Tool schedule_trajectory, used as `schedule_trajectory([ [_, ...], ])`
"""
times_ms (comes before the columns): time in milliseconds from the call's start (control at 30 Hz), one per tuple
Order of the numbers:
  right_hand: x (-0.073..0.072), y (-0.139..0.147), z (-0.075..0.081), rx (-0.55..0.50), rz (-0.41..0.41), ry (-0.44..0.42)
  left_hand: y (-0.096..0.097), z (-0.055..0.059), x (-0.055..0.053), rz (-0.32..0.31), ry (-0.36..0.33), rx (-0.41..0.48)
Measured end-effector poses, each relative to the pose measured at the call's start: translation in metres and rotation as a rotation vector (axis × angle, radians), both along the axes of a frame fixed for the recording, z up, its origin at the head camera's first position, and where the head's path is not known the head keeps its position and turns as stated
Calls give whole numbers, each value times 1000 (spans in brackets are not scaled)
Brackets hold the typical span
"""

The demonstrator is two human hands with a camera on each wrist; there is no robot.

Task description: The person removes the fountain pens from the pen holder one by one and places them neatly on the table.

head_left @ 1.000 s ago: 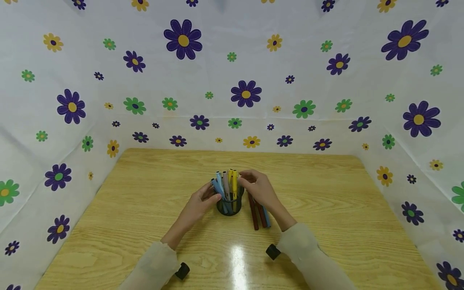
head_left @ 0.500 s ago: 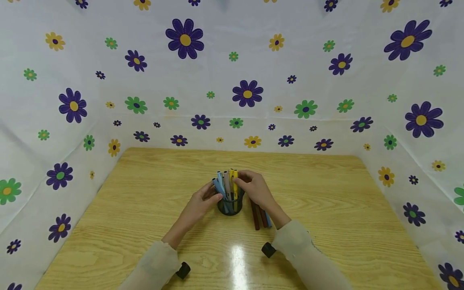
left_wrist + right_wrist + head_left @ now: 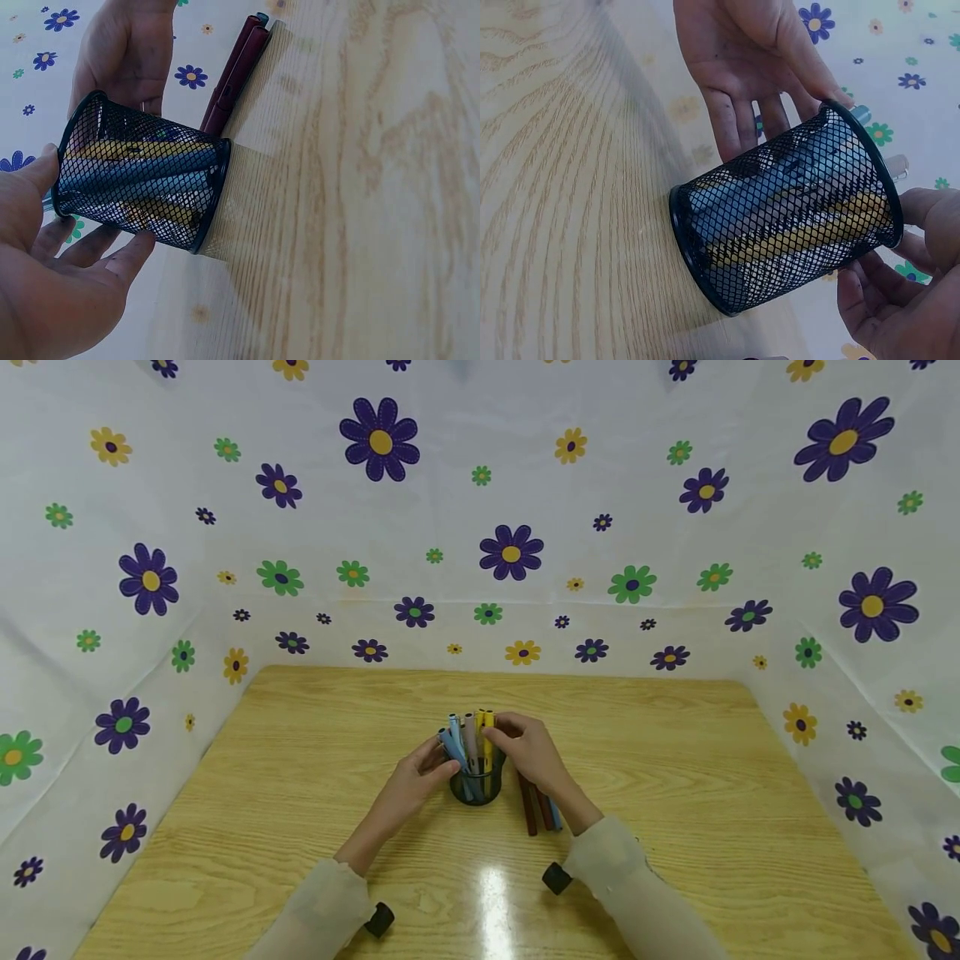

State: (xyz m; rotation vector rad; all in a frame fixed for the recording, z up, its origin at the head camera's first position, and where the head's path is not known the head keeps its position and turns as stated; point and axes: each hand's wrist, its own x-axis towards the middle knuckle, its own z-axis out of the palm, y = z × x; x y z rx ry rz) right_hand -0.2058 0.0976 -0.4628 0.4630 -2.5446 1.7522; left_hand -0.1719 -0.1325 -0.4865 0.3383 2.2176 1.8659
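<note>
A black mesh pen holder [image 3: 476,791] stands upright on the wooden table, filled with light-blue pens [image 3: 454,747], a grey pen [image 3: 471,741] and yellow pens [image 3: 488,752]. From the left, my left hand [image 3: 408,787] holds it, thumb near the rim and fingers along the mesh in the left wrist view. My right hand [image 3: 534,753] grips the opposite side, its thumb by the rim and the yellow pens. Some of its fingers are hidden behind the holder [image 3: 787,217]. Close beside the right hand, dark red-brown pens [image 3: 528,806] and a blue pen [image 3: 556,816] lie on the table.
White cloth [image 3: 420,527] printed with flowers walls off the table [image 3: 322,718] at the back and both sides. Small black devices stick out at the left cuff [image 3: 379,920] and the right cuff [image 3: 557,878].
Over the past second my right hand has shifted slightly left, its thumb now over the yellow pens. The left hand and the pen holder have hardly moved.
</note>
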Motion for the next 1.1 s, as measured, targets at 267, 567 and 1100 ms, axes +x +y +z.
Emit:
schedule_trajectory([
  [267,5,5,3,-22,-73,0,0,0,0,4,-2,5],
  [567,13,11,10,-98,-150,-47,0,0,0,6,9,-11],
  [1100,19,30,27,-354,-183,-15,1,1,0,1,6,-11],
])
